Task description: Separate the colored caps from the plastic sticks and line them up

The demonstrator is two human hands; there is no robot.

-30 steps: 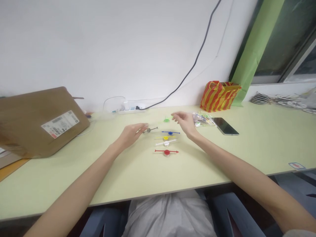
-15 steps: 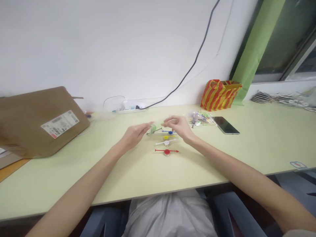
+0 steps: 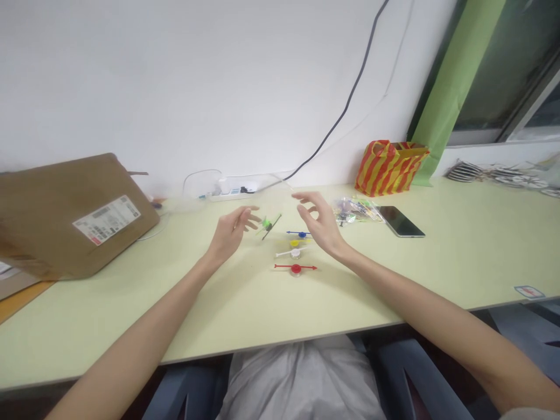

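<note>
Okay — green-and-black arrow spinner (image 3: 266, 224) left of blue arrow spinner (image 3: 301, 234); likely light, stiff — pinch centrally; left hand (image 3: 228, 234) half-curled, can't tell if gripping; right hand (image 3: 322, 224) parted, unclosed.

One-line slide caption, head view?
Bare left hand beside green and black plastic arrow pieces; bare right hand near blue, yellow, white and red plastic arrow spinners.

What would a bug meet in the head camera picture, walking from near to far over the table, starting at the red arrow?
Red arrow → white arrow → yellow arrow → blue arrow → power strip → wall.
</note>
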